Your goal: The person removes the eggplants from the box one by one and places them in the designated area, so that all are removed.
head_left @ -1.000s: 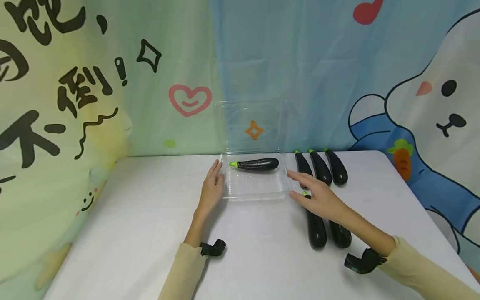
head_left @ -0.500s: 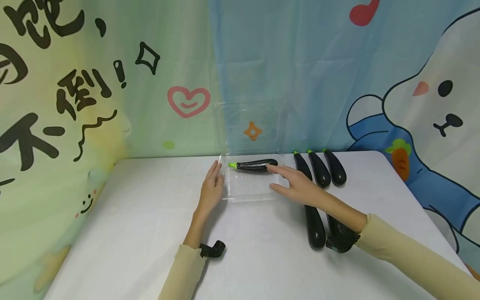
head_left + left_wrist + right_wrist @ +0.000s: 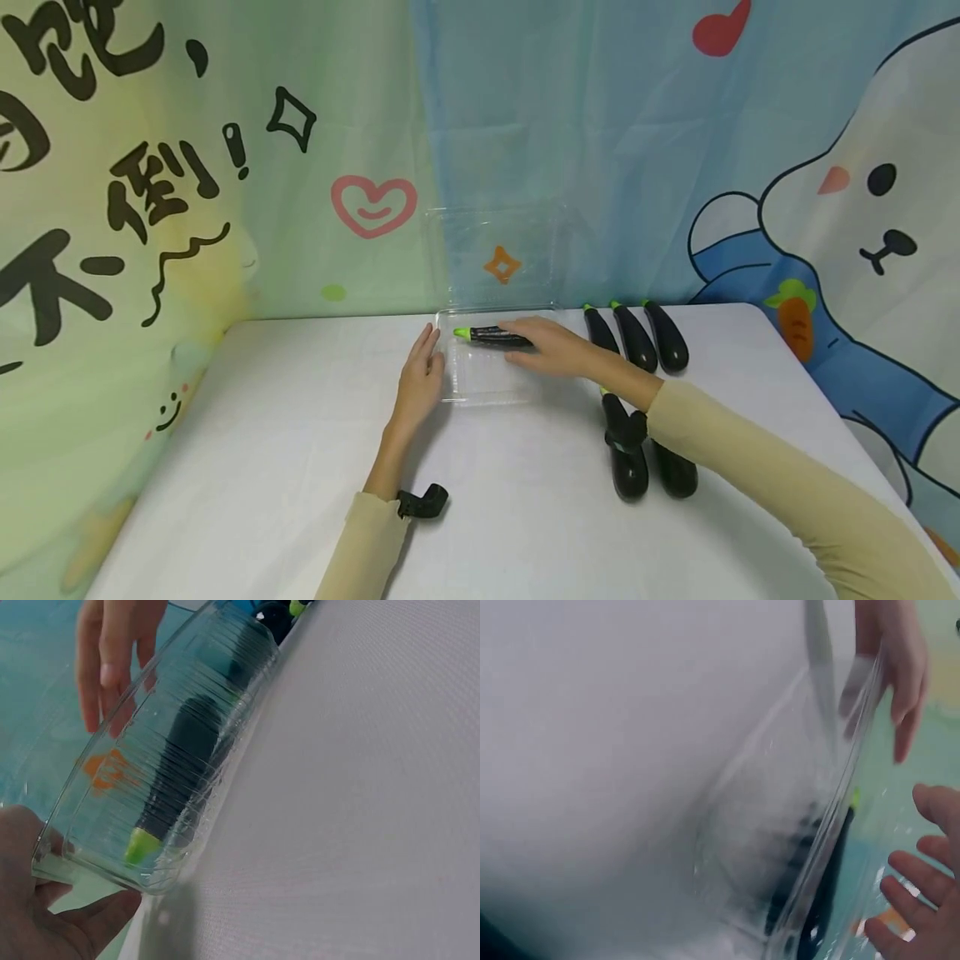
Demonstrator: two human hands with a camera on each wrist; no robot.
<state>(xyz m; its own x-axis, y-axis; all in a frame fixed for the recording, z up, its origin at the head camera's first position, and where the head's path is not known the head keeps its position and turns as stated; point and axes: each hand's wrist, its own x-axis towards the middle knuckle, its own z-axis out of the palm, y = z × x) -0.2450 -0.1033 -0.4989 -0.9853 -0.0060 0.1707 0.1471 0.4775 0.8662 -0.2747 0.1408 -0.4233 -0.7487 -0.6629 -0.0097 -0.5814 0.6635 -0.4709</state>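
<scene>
A clear plastic clamshell box [image 3: 480,383] stands with its lid up at the table's back edge. Inside, along the rear wall, lies a black eggplant [image 3: 483,335] with a green stem end pointing left. My left hand [image 3: 422,382] touches the box's left side with extended fingers; the left wrist view shows its thumb [image 3: 112,915] at the box's corner. Over the box reaches my right hand [image 3: 555,348], covering the eggplant's thick right end in the head view. In the right wrist view its fingers [image 3: 911,896] are spread above the rim and grip nothing.
To the box's right, several more eggplants [image 3: 666,337] lie on the white table [image 3: 300,467], three at the back and others nearer the front. A printed curtain [image 3: 360,100] hangs directly behind the table and the raised lid [image 3: 465,225].
My right hand has moved left from beside the box's right edge to over the eggplant inside. My left hand has stayed at the box's left side.
</scene>
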